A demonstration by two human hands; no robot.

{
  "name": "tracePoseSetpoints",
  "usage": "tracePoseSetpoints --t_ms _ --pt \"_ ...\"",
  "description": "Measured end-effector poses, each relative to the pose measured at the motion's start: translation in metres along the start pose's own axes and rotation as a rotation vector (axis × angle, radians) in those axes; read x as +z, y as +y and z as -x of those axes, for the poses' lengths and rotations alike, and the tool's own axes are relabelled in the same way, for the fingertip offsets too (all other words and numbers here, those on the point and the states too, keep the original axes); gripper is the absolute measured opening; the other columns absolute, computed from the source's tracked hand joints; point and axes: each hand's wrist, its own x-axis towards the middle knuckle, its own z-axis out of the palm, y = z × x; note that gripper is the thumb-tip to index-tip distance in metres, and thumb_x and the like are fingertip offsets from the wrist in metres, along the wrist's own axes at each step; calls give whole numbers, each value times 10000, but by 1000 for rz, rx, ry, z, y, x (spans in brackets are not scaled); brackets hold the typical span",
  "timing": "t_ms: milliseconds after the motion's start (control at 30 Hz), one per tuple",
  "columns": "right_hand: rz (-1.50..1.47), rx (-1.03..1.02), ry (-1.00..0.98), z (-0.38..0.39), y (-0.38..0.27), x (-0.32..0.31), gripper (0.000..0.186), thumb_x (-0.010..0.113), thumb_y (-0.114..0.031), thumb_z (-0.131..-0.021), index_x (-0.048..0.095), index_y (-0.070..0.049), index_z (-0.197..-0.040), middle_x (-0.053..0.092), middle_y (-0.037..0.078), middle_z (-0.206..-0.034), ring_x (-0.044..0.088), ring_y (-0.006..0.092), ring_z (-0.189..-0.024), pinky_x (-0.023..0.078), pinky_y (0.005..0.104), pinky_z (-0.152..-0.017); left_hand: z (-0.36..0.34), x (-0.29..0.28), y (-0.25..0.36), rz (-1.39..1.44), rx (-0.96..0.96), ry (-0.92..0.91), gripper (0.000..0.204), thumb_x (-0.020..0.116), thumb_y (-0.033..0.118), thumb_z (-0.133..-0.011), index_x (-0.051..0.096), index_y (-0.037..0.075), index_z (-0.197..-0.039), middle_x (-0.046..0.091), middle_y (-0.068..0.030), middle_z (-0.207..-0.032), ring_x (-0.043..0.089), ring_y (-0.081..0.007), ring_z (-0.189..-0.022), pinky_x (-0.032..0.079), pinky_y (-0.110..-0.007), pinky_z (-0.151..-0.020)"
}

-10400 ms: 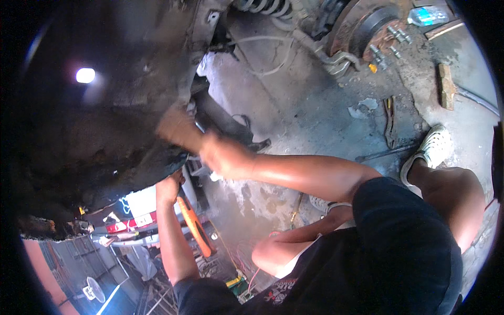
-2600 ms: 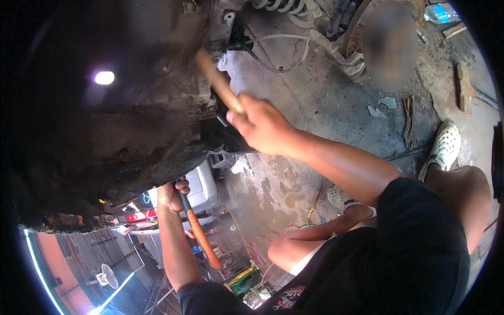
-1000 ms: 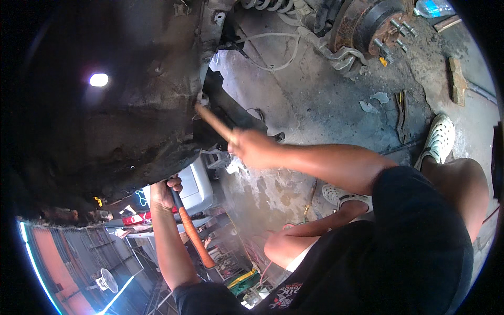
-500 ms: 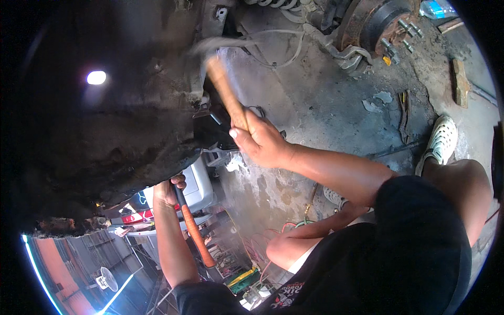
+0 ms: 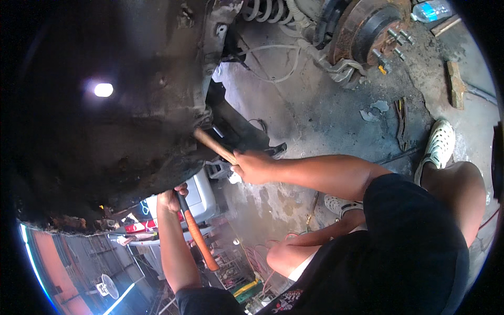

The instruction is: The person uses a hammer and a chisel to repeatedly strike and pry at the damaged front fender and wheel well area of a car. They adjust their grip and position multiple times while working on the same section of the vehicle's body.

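Note:
My right hand (image 5: 255, 167) is wrapped around the pale wooden handle of a hammer (image 5: 215, 146). The handle's far end meets the lower right edge of a large dark vehicle panel (image 5: 121, 126); I cannot make out the hammer's head there. Beneath the panel's bottom edge, my left hand (image 5: 170, 200) grips a long tool (image 5: 198, 239) with an orange handle and a black upper shaft. That tool's top end is hidden behind the panel. A bright spot of light shines on the dark surface.
A rusty brake disc with wheel studs (image 5: 367, 34) and a coil spring (image 5: 268, 10) are at the top. On the concrete floor lie pliers (image 5: 402, 123), a wooden block (image 5: 455, 84) and a plastic bottle (image 5: 431, 10). A silver car (image 5: 197, 197) stands beyond the panel.
My right hand has swung the hammer down, from above the panel's edge to against its lower right part. My left hand stays under the panel with its tool, and the view has shifted slightly.

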Motion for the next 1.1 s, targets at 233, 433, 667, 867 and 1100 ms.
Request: tracePoseSetpoints --t_ms 233,433,667,867,1100 --pt "-87 -23 99 3 3 -5 412 587 -350 -1017 553 37 -1154 684 249 -782 694 456 -746 539 560 -681 -2 13 -9 -1 71 36 162 641 267 -977 555 135 -941 495 38 -708 469 -58 -559 393 -231 -488" --pt "-433 -101 392 -2 -31 -84 284 559 -298 -1052 511 -20 -1023 653 147 -727 673 354 -665 530 493 -649 26 28 -17 -55 164 170 235 589 337 -1006 594 106 -963 568 -13 -726 485 -64 -496 387 -229 -432" --pt "-54 -21 -174 0 -46 -41 273 553 -276 -1048 545 -7 -1090 686 192 -848 705 315 -764 549 479 -709 37 18 -3 -84 218 138 293 564 395 -1024 599 111 -960 581 -23 -740 497 -64 -502 409 -236 -419" --pt "-907 -42 389 5 -58 -111 170 465 -168 -1108 539 -51 -1011 551 19 -687 582 130 -583 532 311 -597 65 22 -4 -66 268 130 363 492 415 -1057 606 91 -940 586 -34 -734 507 -80 -494 433 -259 -424" --pt "-225 -42 -40 21 -60 -40 207 635 -211 -1014 580 -17 -968 626 108 -670 645 209 -605 531 384 -615 65 24 0 -19 219 169 428 500 472 -1053 611 82 -918 584 -33 -733 493 -78 -492 422 -250 -427"
